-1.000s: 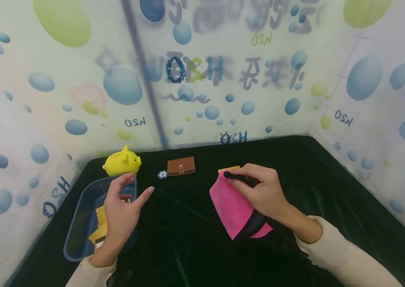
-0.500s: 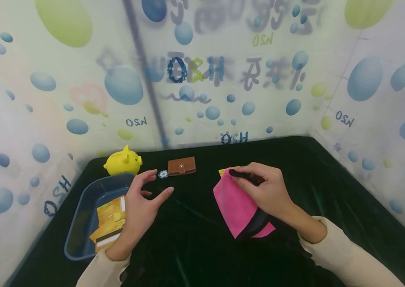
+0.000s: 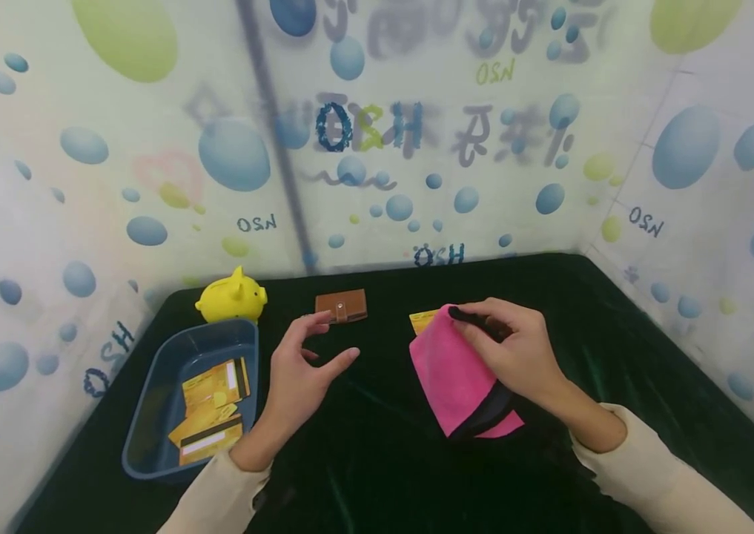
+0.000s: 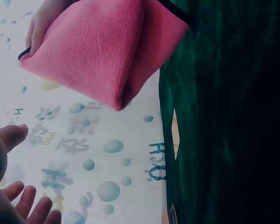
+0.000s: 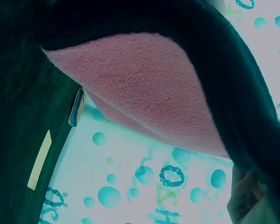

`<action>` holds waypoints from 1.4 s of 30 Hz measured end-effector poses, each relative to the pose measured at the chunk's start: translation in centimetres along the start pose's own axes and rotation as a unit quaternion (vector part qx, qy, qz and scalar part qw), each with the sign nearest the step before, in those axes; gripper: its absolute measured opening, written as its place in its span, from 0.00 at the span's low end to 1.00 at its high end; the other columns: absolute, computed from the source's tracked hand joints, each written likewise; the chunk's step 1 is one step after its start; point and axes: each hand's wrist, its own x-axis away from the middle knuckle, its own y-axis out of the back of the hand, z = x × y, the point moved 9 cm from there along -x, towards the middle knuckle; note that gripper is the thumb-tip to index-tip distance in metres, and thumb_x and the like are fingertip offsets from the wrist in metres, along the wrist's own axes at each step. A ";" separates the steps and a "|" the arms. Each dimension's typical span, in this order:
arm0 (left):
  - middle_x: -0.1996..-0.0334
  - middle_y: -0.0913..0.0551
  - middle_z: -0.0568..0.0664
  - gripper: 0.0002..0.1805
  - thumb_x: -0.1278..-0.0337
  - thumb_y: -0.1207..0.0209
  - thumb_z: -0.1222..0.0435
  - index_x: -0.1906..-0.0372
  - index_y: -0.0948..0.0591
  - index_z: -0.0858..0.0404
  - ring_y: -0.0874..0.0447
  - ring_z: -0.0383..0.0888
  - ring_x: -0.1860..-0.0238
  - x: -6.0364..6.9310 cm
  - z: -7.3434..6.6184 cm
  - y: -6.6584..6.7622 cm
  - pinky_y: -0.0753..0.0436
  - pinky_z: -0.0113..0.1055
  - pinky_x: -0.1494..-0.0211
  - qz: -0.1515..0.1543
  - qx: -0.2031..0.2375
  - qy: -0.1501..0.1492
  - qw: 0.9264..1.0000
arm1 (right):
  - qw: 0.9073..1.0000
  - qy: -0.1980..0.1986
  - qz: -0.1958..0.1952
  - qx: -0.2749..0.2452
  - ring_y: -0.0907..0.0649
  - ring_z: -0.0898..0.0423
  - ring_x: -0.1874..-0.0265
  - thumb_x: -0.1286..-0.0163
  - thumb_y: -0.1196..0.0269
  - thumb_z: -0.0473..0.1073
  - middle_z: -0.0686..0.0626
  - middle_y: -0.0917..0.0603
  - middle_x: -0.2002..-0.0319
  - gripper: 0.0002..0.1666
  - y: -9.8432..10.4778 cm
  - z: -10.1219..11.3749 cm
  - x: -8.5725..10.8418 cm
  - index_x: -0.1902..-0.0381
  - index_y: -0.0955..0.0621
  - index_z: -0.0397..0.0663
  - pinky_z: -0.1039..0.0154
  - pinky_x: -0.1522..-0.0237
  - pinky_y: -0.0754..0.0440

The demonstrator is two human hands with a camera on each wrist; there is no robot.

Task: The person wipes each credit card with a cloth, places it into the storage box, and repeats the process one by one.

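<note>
My right hand (image 3: 525, 343) pinches a pink fleece cloth (image 3: 451, 371) by its black-bound edge. The cloth hangs folded from my fingertips above the table. In the right wrist view its pink face (image 5: 140, 84) and a broad black band fill the upper part. My left hand (image 3: 299, 378) hovers to the left of the cloth, holding nothing, with thumb and fingers spread apart. A yellow card (image 3: 422, 320) lies behind the cloth, partly covered by it. The left wrist view shows the cloth (image 4: 93, 51) beyond the spread left fingers (image 4: 25, 200).
A blue plastic basin (image 3: 143, 415) with several gold cards (image 3: 213, 437) stands at the left. Behind it sits a yellow piggy bank (image 3: 231, 298). A brown wallet (image 3: 350, 305) lies at the back, partly behind my left fingers. Patterned sheets rise around the dark green tabletop (image 3: 377, 475).
My left hand has moved right, from over the basin toward the cloth, uncovering the cards and covering the poker chip. My right hand has shifted slightly right with the cloth, showing more of the yellow card.
</note>
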 end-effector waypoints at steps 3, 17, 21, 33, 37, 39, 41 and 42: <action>0.43 0.21 0.50 0.31 0.48 0.27 0.59 0.39 0.24 0.59 0.25 0.45 0.44 -0.2 0.0 -1.1 0.20 0.44 0.53 0.016 -0.006 -0.001 1.000 | 1.000 -0.011 -0.003 0.006 0.20 0.61 0.77 0.44 0.29 0.24 0.49 0.11 0.64 0.18 0.5 -0.3 0.2 0.55 0.13 0.41 0.72 0.74 0.19; 0.40 0.23 0.49 0.32 0.48 0.27 0.57 0.38 0.24 0.58 0.25 0.47 0.43 -1.5 0.5 -5.0 0.19 0.43 0.51 0.073 -0.009 0.010 0.997 | 0.999 -0.042 -0.006 0.013 0.16 0.61 0.71 0.44 0.30 0.23 0.48 0.11 0.63 0.18 1.9 -1.4 1.0 0.55 0.13 0.41 0.72 0.67 0.16; 0.39 0.23 0.49 0.33 0.48 0.27 0.57 0.37 0.25 0.58 0.25 0.47 0.42 -2.0 0.9 -6.0 0.18 0.45 0.49 0.093 -0.008 0.021 0.995 | 0.999 -0.041 -0.010 0.014 0.16 0.62 0.71 0.44 0.30 0.23 0.48 0.12 0.63 0.19 2.3 -1.5 1.0 0.55 0.13 0.40 0.72 0.69 0.16; 0.36 0.26 0.51 0.36 0.47 0.28 0.53 0.34 0.27 0.57 0.26 0.50 0.40 -3.4 2.4 -9.5 0.23 0.53 0.37 0.156 -0.012 0.054 0.986 | 0.999 -0.040 -0.020 0.024 0.17 0.64 0.71 0.45 0.30 0.22 0.47 0.12 0.64 0.19 3.3 -1.7 1.1 0.55 0.13 0.39 0.74 0.68 0.17; 0.37 0.25 0.51 0.36 0.46 0.28 0.53 0.33 0.27 0.59 0.26 0.50 0.40 -4.0 3.6 -10.7 0.22 0.51 0.38 0.175 -0.022 0.066 0.982 | 0.998 -0.045 -0.019 0.026 0.17 0.64 0.70 0.45 0.30 0.22 0.46 0.12 0.64 0.19 3.4 -1.8 1.2 0.55 0.14 0.39 0.74 0.68 0.17; 0.37 0.24 0.51 0.37 0.46 0.28 0.52 0.33 0.27 0.59 0.25 0.50 0.40 -4.3 4.0 -11.1 0.22 0.50 0.38 0.178 -0.026 0.070 0.981 | 0.998 -0.046 -0.018 0.025 0.17 0.64 0.71 0.45 0.30 0.22 0.46 0.12 0.64 0.19 3.4 -1.8 1.2 0.55 0.14 0.39 0.74 0.68 0.17; 0.38 0.24 0.51 0.37 0.46 0.29 0.52 0.33 0.27 0.59 0.25 0.51 0.40 -4.5 4.3 -11.4 0.22 0.49 0.39 0.180 -0.029 0.072 0.981 | 0.999 -0.046 -0.017 0.024 0.18 0.64 0.71 0.45 0.30 0.22 0.46 0.12 0.64 0.19 3.4 -1.8 1.2 0.55 0.14 0.39 0.74 0.69 0.17; 0.37 0.24 0.51 0.37 0.46 0.29 0.52 0.33 0.27 0.59 0.25 0.51 0.40 -4.7 4.4 -11.6 0.22 0.49 0.38 0.181 -0.030 0.072 0.980 | 0.999 -0.046 -0.017 0.024 0.17 0.64 0.72 0.45 0.30 0.22 0.46 0.12 0.64 0.19 3.4 -1.8 1.2 0.55 0.14 0.39 0.74 0.69 0.17</action>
